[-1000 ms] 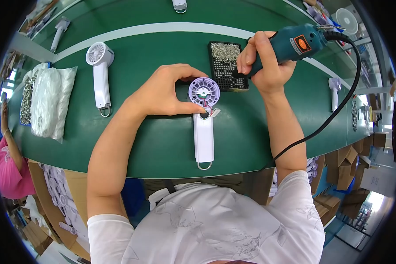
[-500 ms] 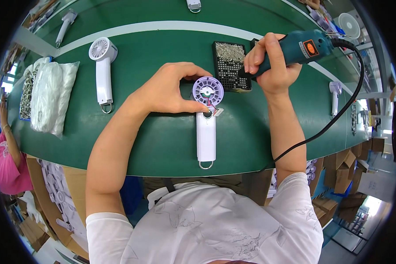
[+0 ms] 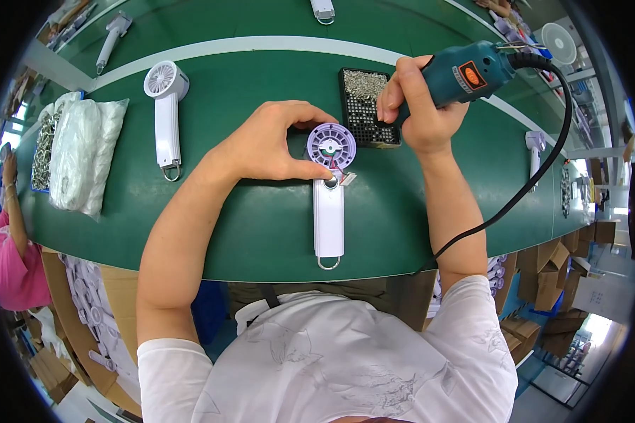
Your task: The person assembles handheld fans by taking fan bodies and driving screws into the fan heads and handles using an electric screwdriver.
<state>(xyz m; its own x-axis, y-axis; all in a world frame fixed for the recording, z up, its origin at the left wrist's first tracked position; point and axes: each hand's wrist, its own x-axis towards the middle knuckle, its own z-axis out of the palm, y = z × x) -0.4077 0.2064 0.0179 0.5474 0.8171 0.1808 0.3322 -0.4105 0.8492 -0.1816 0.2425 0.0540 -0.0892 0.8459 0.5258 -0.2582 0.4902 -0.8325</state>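
Observation:
My left hand point(image 3: 275, 141) curls round the head of a handheld fan point(image 3: 329, 218), fingers behind it and thumb on its neck. The fan lies on the table, white handle toward me, metal ring at the near end. Its round lilac head is open, showing spokes, a small green part and thin wires with a white connector. In my right hand point(image 3: 430, 113) is a teal electric screwdriver point(image 3: 466, 74), slanted down to the left. Its tip, hidden by my fingers, is over or beside the right edge of a black screw tray point(image 3: 369, 106); I cannot tell whether it touches.
Another fan point(image 3: 166, 120) lies to the left, beside a clear plastic bag point(image 3: 88, 155) of white pieces. More fans lie beyond the white strip point(image 3: 261, 44) and at right. The screwdriver's black cord point(image 3: 522, 204) loops down past my right forearm. A person in pink point(image 3: 17, 261) is at far left.
My right hand and the screwdriver have moved a little left, closer over the screw tray. The fan in my left hand has barely shifted. Fans beyond the white strip have slid slightly right.

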